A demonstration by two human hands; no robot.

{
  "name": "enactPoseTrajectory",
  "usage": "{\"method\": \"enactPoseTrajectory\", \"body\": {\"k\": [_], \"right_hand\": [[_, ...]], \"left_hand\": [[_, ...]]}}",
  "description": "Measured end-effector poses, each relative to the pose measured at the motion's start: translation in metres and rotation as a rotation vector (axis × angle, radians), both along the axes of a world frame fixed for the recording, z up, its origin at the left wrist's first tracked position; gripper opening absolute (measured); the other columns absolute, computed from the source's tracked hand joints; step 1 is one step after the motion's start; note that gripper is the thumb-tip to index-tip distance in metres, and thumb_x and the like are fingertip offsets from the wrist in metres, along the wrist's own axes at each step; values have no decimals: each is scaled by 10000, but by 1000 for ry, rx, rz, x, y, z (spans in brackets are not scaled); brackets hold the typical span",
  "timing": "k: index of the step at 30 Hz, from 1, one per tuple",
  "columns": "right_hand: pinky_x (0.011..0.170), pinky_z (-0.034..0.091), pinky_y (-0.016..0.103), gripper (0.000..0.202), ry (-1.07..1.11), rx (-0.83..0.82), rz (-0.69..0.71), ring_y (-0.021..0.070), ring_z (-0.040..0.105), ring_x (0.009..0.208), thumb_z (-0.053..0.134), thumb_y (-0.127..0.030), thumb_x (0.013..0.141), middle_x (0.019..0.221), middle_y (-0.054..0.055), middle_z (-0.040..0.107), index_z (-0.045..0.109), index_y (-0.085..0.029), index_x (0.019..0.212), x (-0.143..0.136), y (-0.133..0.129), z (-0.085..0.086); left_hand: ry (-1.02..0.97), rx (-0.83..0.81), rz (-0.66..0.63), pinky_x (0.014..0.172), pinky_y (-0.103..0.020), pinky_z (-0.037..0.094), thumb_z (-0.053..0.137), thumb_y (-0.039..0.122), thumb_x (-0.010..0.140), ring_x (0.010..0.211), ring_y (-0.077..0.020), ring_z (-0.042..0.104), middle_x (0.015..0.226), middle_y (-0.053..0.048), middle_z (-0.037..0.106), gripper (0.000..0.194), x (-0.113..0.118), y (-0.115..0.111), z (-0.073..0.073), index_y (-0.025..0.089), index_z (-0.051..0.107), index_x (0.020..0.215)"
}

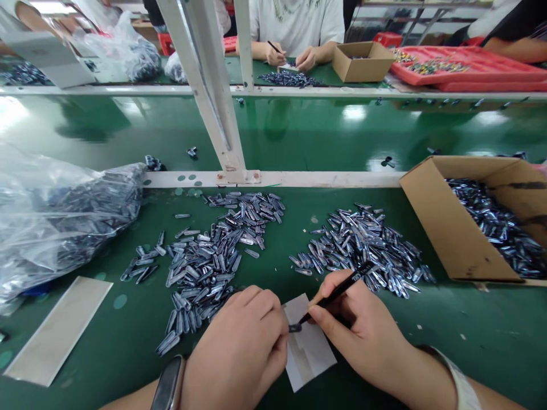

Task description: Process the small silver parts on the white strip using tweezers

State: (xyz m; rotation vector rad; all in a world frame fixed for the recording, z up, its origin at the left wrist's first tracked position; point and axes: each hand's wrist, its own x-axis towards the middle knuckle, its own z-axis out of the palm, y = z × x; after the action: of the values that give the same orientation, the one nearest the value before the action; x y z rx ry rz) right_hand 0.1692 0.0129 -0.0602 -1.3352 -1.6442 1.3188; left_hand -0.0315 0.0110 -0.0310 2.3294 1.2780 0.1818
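My right hand (pixel 363 330) is closed around black tweezers (pixel 337 291), whose tip points down and left. At that tip a small dark clip (pixel 294 328) sits beside the fingers of my left hand (pixel 243 341), which are curled and pressed together on it. Beneath both hands lies a white card (pixel 314 361) with a strip across it. One pile of bluish metallic clips (pixel 205 262) spreads behind my left hand, and a second pile of clips (pixel 363 245) lies behind my right hand.
A cardboard box (pixel 444 228) of clips stands at the right, a plastic bag (pixel 64 222) of them at the left. A pale strip (pixel 60 330) lies front left. A white metal post (pixel 209 97) rises from the rail (pixel 325 179). Across the belt (pixel 307 131) a person works.
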Motion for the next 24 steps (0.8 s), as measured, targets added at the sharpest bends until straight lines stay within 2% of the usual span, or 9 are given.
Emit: {"method": "enactPoseTrajectory", "body": {"k": [3,10,18,24], "right_hand": [[598,564,288,81,-1,8,4,172,662,686,571,-266,919,810,3,602,493,-248,929,0,0,0],[635,571,276,70,29,-10,22,153,654,719,565,-218,918,839,-5,578,502,-247,917,-1,3,3],[659,565,296,101,69,-23,23,159,632,735,571,-176,901,846,-5,568,498,-242,924,0,2,5],[676,577,308,106,110,-4,24,166,630,763,569,-176,906,880,9,573,498,-245,942,2,2,6]], "left_hand": [[7,39,-39,710,-327,494,585,27,770,792,-192,570,830,0,604,180,-2,0,-1,201,617,735],[64,136,-165,586,-258,413,590,66,831,670,-151,509,742,18,536,170,-7,1,0,226,640,803],[80,155,-189,602,-258,420,642,63,815,696,-153,514,765,20,554,166,-6,0,1,226,655,848],[146,189,-207,619,-292,435,517,62,873,700,-170,524,750,11,551,205,-3,-1,-1,223,629,813]]}}
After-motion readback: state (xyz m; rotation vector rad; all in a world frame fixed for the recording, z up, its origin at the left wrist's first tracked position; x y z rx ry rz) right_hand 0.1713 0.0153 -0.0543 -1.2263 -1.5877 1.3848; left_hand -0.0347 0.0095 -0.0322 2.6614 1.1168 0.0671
